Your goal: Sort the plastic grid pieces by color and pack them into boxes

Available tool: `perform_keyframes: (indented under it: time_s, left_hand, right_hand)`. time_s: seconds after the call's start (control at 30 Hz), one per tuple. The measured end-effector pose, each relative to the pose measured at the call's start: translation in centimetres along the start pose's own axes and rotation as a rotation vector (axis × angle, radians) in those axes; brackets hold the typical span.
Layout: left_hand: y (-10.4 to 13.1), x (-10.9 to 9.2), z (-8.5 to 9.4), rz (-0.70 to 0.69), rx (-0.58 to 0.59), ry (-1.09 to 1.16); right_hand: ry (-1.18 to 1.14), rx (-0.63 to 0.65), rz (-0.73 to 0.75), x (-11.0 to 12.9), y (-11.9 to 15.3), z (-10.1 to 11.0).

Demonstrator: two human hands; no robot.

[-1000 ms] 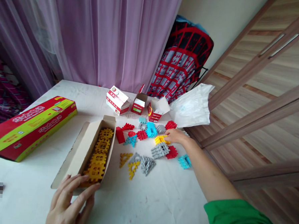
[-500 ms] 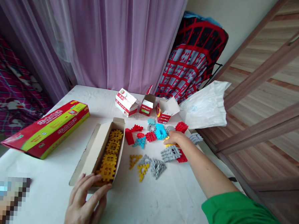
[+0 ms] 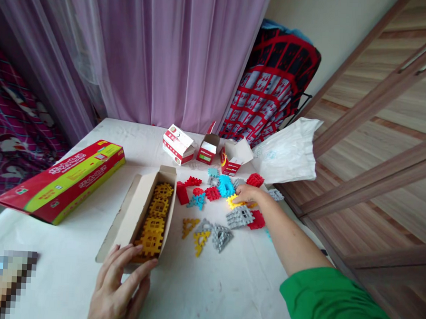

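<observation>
My left hand (image 3: 119,280) was at the near end of the open box (image 3: 144,201), thumb and fingers spread apart with the tips touching it, presumably to keep the light card from sliding. In the box, yellow lattice pieces (image 3: 154,225) sat in a row, which its narrow walls seemed to hold in line. Well to the right of the box, my right hand (image 3: 250,195) reached down onto a yellow block (image 3: 233,202); I could not tell whether its fingers were clamped or only touching, since the hand hid them. Grey triangular pieces (image 3: 222,238) lay right of the box, while a long red-and-yellow carton (image 3: 65,182) lay to its left, apparently out of my arms' way.
</observation>
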State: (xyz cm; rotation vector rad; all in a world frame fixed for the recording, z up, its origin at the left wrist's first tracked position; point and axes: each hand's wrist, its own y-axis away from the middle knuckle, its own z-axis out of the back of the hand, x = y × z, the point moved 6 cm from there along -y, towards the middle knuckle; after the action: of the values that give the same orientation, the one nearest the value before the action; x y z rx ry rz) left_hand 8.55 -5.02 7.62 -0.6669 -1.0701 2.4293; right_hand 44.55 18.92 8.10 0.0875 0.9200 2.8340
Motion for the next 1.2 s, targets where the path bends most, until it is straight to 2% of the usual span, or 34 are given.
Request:
perform_keyframes:
  time_s: [0.2,0.4,0.57,0.7,0.83,0.97,1.13,1.2]
  left_hand:
    - [0.1,0.0,0.1,-0.007,-0.001,-0.002]
    - [0.0,0.1,0.0,-0.003,0.015,-0.009]
    - [-0.2,0.0,0.1,-0.013,0.009,-0.027]
    - [-0.3,0.0,0.1,-0.009,0.001,-0.025]
    - [0.0,0.2,0.0,0.0,0.001,-0.019]
    - [0.3,0.4,-0.1,-0.012,0.001,-0.031]
    - [0.6,-0.1,-0.1,-0.009,0.025,-0.067]
    - [0.7,0.0,0.0,0.047,0.011,-0.078]
  right_hand:
    - [-0.109,-0.029,0.024,-0.9,-0.1,-0.2]
    - [-0.043,-0.094,0.015,-0.4,0.0,0.7]
    - [0.084,-0.173,-0.106,-2.9,0.3,2.5]
    - [0.111,-0.123,-0.158,-4.8,0.6,1.6]
    - [0.075,-0.104,-0.137,-5.1,0.1,0.2]
    - [0.062,-0.121,-0.105,-4.6,-0.6,-0.4]
    - [0.062,-0.211,-0.006,-3.9,-0.5,-0.3]
    - [0.055,-0.282,0.05,-3.8,-0.6,-0.2]
